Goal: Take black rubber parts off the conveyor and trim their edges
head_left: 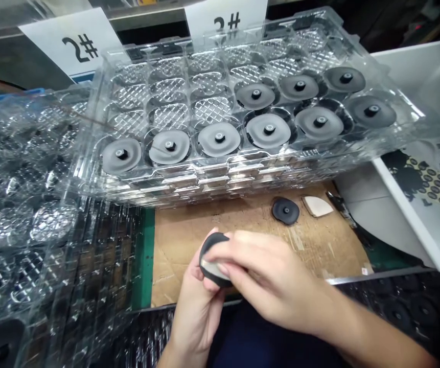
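My left hand is closed around the edge of a black rounded disc, held tilted above the cardboard. A whitish pad shows against the disc's inner face, under the bent fingers of my right hand. The right thumb and fingertips press on the pad and partly hide it. Beyond my hands, another black disc with a small central stem lies on the cardboard. To its right is an off-white, wedge-shaped pad.
Behind the cardboard stands a stack of clear blister trays; the top one holds several black discs, stems up. More clear trays fill the left. A white bin on the right contains a sheet of small ring-shaped stickers. Paper signs hang behind.
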Available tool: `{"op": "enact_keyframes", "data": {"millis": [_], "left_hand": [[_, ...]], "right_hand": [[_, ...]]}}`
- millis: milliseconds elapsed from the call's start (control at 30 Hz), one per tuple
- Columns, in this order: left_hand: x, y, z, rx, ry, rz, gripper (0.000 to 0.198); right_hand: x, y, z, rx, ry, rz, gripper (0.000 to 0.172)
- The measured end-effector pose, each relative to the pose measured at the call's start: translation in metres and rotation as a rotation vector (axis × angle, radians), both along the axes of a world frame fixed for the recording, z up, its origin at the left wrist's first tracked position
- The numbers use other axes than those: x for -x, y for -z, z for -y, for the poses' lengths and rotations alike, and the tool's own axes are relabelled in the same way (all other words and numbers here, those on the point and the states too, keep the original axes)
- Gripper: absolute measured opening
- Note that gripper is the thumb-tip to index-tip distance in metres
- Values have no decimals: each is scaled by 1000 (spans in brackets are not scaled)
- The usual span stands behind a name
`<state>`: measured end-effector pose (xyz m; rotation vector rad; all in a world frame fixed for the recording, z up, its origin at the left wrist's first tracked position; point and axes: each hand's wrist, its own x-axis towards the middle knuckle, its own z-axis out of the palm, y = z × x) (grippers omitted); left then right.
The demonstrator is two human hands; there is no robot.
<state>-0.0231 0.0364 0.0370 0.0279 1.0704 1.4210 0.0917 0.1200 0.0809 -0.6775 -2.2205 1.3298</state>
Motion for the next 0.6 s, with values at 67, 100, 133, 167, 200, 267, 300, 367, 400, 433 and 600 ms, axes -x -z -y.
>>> {"op": "enact_keyframes", "data": {"millis": [67, 100, 133, 167, 200, 267, 300, 367, 400, 433, 600], "left_hand": [[2, -3, -3, 13, -22, -14, 52], [4, -4, -3, 26, -30, -19, 52], [6, -5, -4, 32, -37, -23, 52], [9, -7, -5, 35, -50, -29, 53], [11, -8, -5, 32, -66, -37, 54], [13, -9, -6, 4, -86, -60, 56], [12, -10, -7, -14, -77, -64, 57], [8, -13, -9, -20, -50, -53, 55], [6, -15, -10, -13, -47, -41, 51], [4, -17, -11, 1, -59, -34, 47], [5, -21, -9, 50, -80, -20, 44]], "right_hand": [[-3, 5, 6, -22, 82, -85, 23], [-7, 9, 9, 14, 77, -95, 23], [-12, 12, 13, 72, 50, -76, 22], [-18, 14, 16, 137, 24, -38, 21], [-25, 16, 18, 188, 28, -1, 21], [-35, 16, 19, 216, 129, 43, 21], [-37, 14, 17, 196, 202, 42, 21], [-35, 7, 12, 111, 249, 0, 24], [-31, 5, 9, 54, 216, -37, 26], [-27, 4, 7, 1, 159, -73, 26], [-14, 15, -2, -105, -46, -88, 27]]}}
